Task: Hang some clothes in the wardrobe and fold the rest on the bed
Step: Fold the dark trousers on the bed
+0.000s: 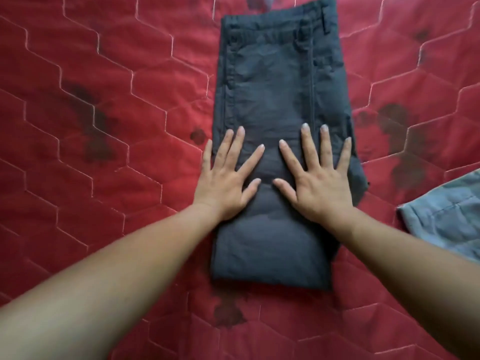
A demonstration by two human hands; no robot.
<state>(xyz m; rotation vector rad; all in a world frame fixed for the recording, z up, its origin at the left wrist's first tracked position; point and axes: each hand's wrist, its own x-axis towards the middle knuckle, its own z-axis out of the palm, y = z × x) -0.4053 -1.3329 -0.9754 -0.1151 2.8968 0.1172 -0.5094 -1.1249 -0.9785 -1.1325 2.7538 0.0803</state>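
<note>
With the folded dark trousers point(280, 141) lying mid-frame on the red bed point(104, 126), left hand point(226, 178) and right hand point(317, 183) press flat, fingers spread, so smoothing should run evenly outward before the next fold.

A red quilted bedspread point(109, 61), stitched in pale hexagons, shows dark blotches point(97, 133) toward its left, right and near edges.

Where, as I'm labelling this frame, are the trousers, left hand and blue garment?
trousers point(275, 81), head view, panel below waistband.
left hand point(225, 179), head view, back of hand.
blue garment point(446, 222), head view, middle of visible part.
</note>
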